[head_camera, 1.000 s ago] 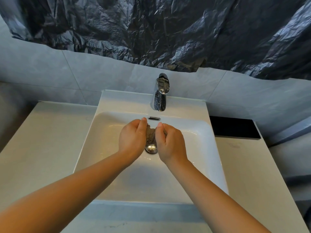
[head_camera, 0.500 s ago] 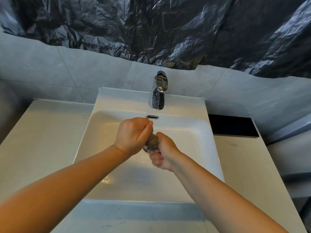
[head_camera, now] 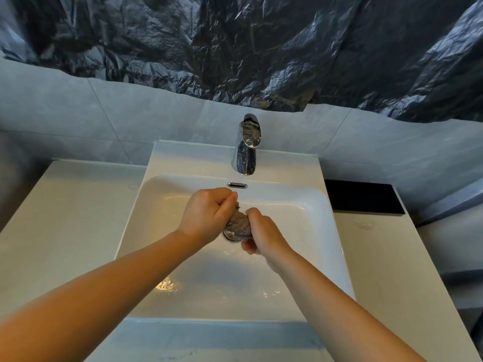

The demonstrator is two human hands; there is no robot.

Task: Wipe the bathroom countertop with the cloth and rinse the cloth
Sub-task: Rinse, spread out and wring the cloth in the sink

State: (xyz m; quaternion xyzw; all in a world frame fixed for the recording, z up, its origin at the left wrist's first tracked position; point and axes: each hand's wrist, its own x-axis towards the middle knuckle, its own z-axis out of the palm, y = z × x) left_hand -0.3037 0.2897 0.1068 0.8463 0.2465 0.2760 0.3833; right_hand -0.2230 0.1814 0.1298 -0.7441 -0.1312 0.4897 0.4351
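Slanting between both fists, the twisted grey fabric cloth (head_camera: pixel 236 223) has the left hand (head_camera: pixel 209 214) gripping its far end, the right hand (head_camera: pixel 264 236) its near end.

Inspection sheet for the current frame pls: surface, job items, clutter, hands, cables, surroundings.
Surface: pale countertop on both sides of the white sink; water glints on the basin floor near the front.
Job's things: grey cloth bunched and twisted over the drain; faucet, no stream visible.
Clutter: black flat rectangle at the counter's back right; what it is cannot be told.
Hands: left hand and right hand both grip the cloth, one at each end.
Cables: nothing seen.
Surroundings: grey tiled wall; crinkled black plastic sheet hangs above it.
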